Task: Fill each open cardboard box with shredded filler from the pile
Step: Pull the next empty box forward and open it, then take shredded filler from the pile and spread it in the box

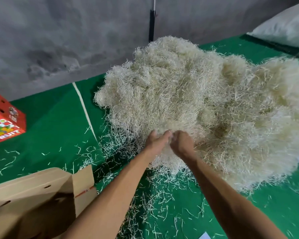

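A big pile of pale shredded filler (197,104) covers the middle and right of the green floor covering. My left hand (158,141) and my right hand (182,144) reach side by side into the pile's near edge, fingers dug into the shreds and partly hidden by them. Both hands seem to gather a clump of filler. An open cardboard box (33,192) stands at the lower left, flaps up; the part of its inside that shows looks dark and bare.
A red printed fruit box (3,121) sits at the far left. Loose shreds litter the green covering (55,128) around the pile. A grey wall rises behind, and a white sack (286,26) lies at the upper right.
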Action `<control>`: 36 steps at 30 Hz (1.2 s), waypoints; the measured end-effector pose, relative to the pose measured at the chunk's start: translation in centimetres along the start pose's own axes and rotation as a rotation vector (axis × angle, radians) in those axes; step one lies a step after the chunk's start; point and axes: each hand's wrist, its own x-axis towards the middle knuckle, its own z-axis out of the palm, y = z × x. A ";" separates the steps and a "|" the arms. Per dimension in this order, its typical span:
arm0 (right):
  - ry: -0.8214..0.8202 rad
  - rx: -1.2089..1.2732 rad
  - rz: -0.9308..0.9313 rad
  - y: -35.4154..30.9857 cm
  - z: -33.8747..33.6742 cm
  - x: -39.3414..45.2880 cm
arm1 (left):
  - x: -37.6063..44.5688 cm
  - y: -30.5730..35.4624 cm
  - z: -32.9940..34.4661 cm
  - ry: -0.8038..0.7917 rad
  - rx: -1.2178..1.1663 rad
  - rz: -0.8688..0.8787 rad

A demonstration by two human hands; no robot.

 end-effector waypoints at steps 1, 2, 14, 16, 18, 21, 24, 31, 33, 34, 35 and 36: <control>-0.051 0.148 -0.090 -1.4 0.4 -1.3 | -0.2 0.2 -0.1 0.021 -0.051 -0.033; -0.085 0.283 -0.182 -2.7 0.8 -2.7 | -0.3 0.4 -0.3 0.041 -0.148 -0.079; 0.263 0.229 0.065 0.5 -2.7 0.6 | -1.3 -0.1 -4.3 0.449 -0.550 0.073; 0.213 0.215 0.190 0.9 -3.1 2.3 | -1.6 0.0 -4.7 0.460 -0.508 0.120; 0.145 0.218 0.241 0.9 -3.1 3.7 | -1.3 0.0 -5.1 0.461 -0.479 0.165; 0.080 0.296 0.210 0.0 -3.4 4.2 | -0.9 0.3 -5.5 0.403 -0.385 0.116; -0.055 0.527 0.108 -1.9 -1.0 1.7 | -0.9 0.9 -5.2 0.167 -0.216 -0.061; -0.129 0.756 -0.161 -6.2 3.1 -6.3 | -2.1 -0.9 -6.4 0.019 -0.325 -0.265; -0.036 0.729 -0.126 -6.1 2.4 -6.3 | -2.5 -1.4 -7.1 0.184 -0.292 -0.192; 0.032 0.715 -0.088 -6.0 2.1 -6.0 | -2.9 -1.2 -7.6 0.251 -0.336 -0.159; 0.097 0.680 -0.048 -5.9 1.7 -5.8 | -3.3 -1.0 -8.3 0.302 -0.380 -0.132; 0.149 0.620 -0.010 -5.7 1.4 -5.3 | -3.6 -0.8 -9.0 0.343 -0.415 -0.112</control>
